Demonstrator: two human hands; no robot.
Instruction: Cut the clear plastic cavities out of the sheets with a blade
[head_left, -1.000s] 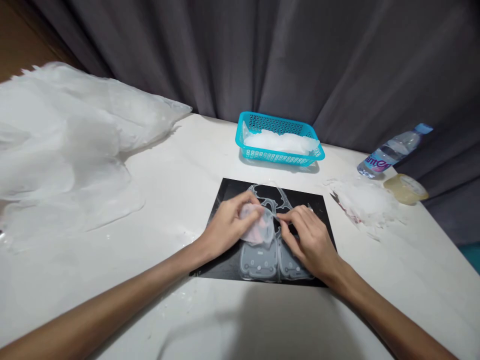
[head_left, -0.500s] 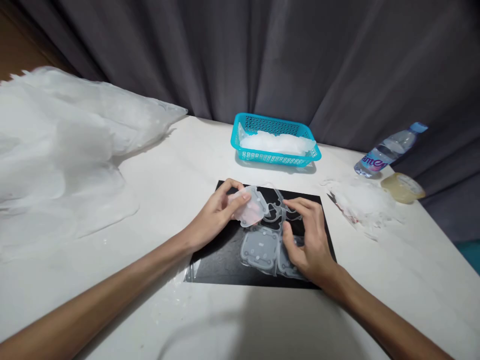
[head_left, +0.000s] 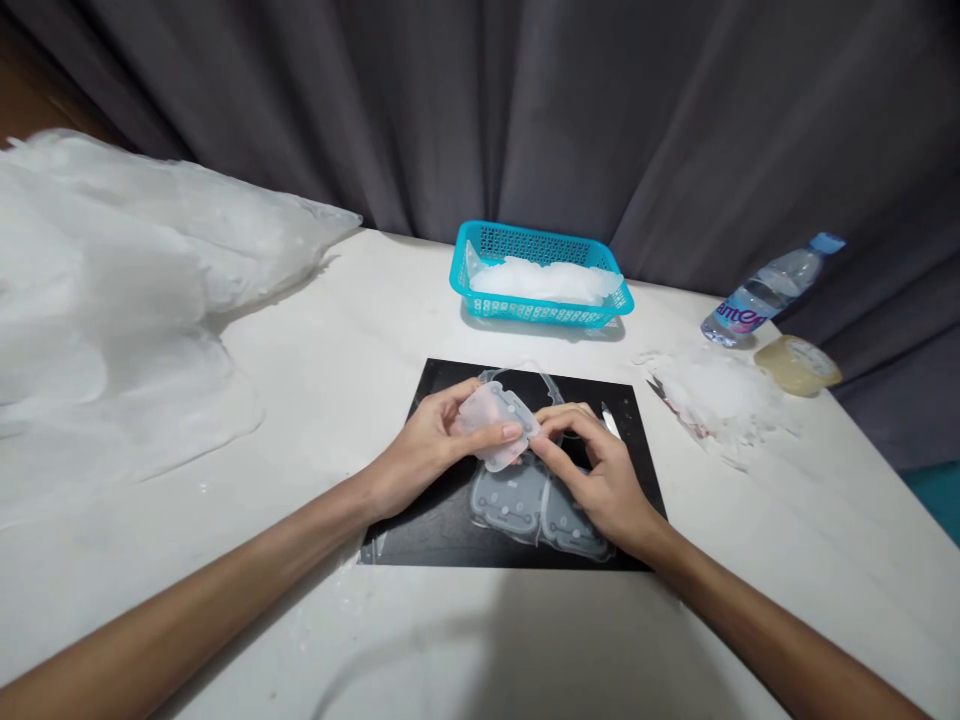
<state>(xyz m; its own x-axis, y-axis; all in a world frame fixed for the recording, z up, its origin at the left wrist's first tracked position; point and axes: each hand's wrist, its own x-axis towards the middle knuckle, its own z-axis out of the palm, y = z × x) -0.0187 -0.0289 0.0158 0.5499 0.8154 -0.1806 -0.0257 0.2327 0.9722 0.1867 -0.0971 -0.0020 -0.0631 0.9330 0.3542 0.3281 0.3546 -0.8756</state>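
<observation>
My left hand (head_left: 431, 440) holds a translucent, notched plastic piece (head_left: 499, 415) between thumb and fingers, above a black mat (head_left: 427, 535). The thumb and fingertips of my right hand (head_left: 600, 470) are pinched together at the right edge of that piece. Under my hands on the mat lies a clear sheet with similar shaped plastic pieces (head_left: 506, 500); part of it is hidden by my right hand. A thin cut-out plastic frame (head_left: 553, 388) shows behind my fingers. A pointed, pale tool (head_left: 609, 420) lies on the mat beyond my right hand.
Behind the mat stands a blue basket (head_left: 540, 312) holding translucent pieces. Plastic scraps (head_left: 697, 395), scissor-like tips (head_left: 660, 390), a water bottle (head_left: 772, 290) and a yellowish tape roll (head_left: 799, 365) are on the right. Large translucent plastic bags (head_left: 135, 260) cover the left side.
My right hand has moved left and closed at the edge of the held piece. The piece has turned slightly. The pale tool on the mat has come into view.
</observation>
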